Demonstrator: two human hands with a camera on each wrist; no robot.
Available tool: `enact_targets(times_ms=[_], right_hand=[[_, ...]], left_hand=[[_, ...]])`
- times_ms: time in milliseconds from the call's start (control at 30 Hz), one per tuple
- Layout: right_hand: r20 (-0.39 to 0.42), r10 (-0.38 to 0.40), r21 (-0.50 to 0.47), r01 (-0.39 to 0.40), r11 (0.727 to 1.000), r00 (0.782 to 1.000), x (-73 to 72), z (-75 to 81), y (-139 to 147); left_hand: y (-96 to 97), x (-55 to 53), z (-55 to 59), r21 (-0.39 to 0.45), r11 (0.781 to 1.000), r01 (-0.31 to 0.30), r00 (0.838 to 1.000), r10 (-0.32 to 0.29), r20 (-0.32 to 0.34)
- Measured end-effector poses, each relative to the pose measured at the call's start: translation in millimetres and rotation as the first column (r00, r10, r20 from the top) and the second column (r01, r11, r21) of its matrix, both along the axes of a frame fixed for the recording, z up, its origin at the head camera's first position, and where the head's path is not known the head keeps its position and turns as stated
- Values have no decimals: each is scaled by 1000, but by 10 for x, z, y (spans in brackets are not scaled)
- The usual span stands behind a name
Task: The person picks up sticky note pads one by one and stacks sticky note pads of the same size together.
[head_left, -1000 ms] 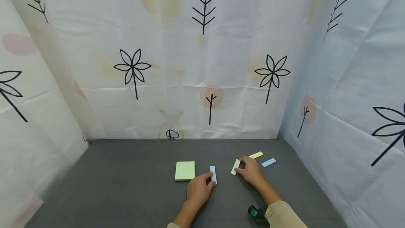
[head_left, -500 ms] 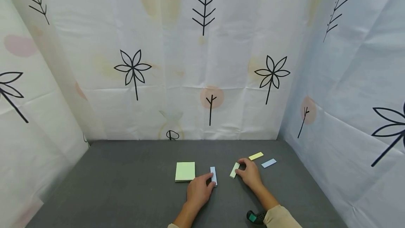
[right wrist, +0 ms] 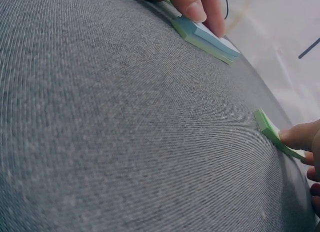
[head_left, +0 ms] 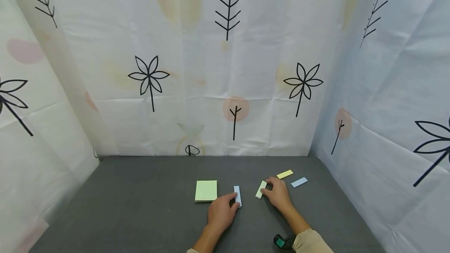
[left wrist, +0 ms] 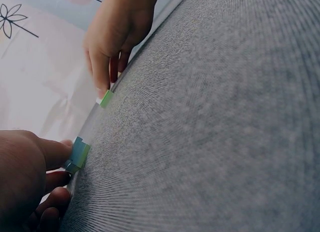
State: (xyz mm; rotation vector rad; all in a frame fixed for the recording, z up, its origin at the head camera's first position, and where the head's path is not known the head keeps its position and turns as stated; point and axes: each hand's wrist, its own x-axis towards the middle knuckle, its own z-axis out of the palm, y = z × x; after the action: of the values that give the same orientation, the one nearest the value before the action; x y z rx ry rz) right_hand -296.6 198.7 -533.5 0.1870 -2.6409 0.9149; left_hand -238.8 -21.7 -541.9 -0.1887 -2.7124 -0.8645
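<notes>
My left hand [head_left: 220, 211] pinches a narrow pad of pale blue sticky notes [head_left: 237, 190] between thumb and finger on the dark table. Seen from the right wrist, a green layer [right wrist: 215, 50] lies flush under the blue one [right wrist: 212, 36]. To its right, my right hand [head_left: 279, 195] holds a narrow light green sticky-note pad [head_left: 260, 190], tilted a little clockwise. In the right wrist view this green pad [right wrist: 266, 126] rests by the thumb, its far end flaring slightly. A short gap separates the two pads.
A square light green sticky-note pad [head_left: 206, 191] lies left of the left hand. Beyond the right hand are a yellow strip pad [head_left: 284, 174] and another blue strip pad [head_left: 299, 182]. Patterned white cloth [head_left: 267, 128] encloses the grey table [head_left: 140, 206] at back and sides.
My right hand has drawn the narrow green pad slightly nearer and to the left, then stayed nearly still. The left hand keeps its hold on the blue pad.
</notes>
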Motion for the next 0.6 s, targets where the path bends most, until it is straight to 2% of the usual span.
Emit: enact_targets(times_ms=[167, 367, 467, 600], right_hand=[[-16, -9, -53, 8, 999, 1000, 27, -7, -26], [-128, -12, -91, 0, 996, 992, 76, -12, -68], [-127, -12, -123, -4, 992, 992, 79, -19, -73], [-86, -10, -169, -4, 986, 996, 70, -18, -72]], left_hand=[[4, 6, 7, 1, 1000, -2, 1000, 2, 3], [1, 8, 9, 0, 1000, -1, 1000, 1, 1], [1, 14, 14, 1, 1000, 0, 1000, 0, -3], [-1, 16, 16, 4, 1000, 3, 1000, -2, -16]])
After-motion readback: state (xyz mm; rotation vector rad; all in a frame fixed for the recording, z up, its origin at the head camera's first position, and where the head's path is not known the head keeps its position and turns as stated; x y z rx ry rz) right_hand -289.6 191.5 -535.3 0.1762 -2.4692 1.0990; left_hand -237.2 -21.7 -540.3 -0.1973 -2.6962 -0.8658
